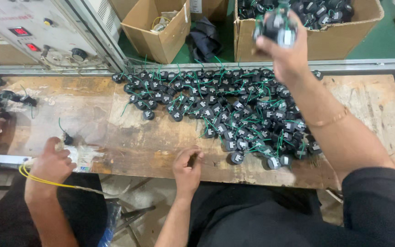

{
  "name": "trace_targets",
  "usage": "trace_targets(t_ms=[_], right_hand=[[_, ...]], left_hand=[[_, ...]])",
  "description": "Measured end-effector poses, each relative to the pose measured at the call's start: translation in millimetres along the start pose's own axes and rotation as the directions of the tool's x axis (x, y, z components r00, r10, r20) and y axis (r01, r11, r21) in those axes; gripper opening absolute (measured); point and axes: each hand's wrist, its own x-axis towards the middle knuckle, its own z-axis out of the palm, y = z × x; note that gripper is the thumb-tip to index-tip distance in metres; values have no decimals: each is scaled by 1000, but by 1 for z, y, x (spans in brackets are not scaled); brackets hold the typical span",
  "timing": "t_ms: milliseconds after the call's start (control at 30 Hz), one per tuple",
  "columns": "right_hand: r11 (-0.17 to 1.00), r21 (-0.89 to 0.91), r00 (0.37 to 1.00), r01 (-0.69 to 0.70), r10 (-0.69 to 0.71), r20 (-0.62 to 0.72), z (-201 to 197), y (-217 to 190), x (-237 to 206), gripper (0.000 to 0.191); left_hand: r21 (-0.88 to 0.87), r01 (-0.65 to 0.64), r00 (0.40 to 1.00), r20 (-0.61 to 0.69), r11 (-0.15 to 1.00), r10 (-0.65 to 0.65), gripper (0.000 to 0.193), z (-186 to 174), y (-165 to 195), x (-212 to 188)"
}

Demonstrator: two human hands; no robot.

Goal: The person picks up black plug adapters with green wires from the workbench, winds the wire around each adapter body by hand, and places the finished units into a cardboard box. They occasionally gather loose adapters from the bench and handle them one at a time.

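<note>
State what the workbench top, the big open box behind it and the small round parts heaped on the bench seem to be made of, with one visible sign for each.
Workbench top: wood, seemingly bare and worn; brown grain, pale scuffed patches.
Big open box: corrugated cardboard, matt tan; folded flaps.
Small round parts: probably black moulded plastic with pale faces, trailing green insulated wires; too small to be sure. The right hand holds a cluster of them.

A worn wooden workbench (152, 146) runs across the room, its top scuffed and stained. At ten o'clock stands a pale control box (37, 32) with red digit displays and a black knob (79, 54). At twelve o'clock, on the green floor beyond the bench, sits an open cardboard box (158, 27), and just beside it a dark bundle of cloth (205, 39). At eight o'clock a yellow cable (42, 179) loops off the bench edge.
</note>
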Motion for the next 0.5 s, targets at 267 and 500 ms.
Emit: trace_targets(t_ms=[267, 500], right_hand=[[705, -607, 870, -367, 490, 44, -29, 18, 123, 42], [570, -758, 865, -318, 501, 14, -32, 21, 135, 17]], left_hand=[[-154, 26, 1000, 8, 988, -25, 9, -8, 5, 2], [-81, -38, 999, 35, 996, 41, 8, -8, 11, 0]])
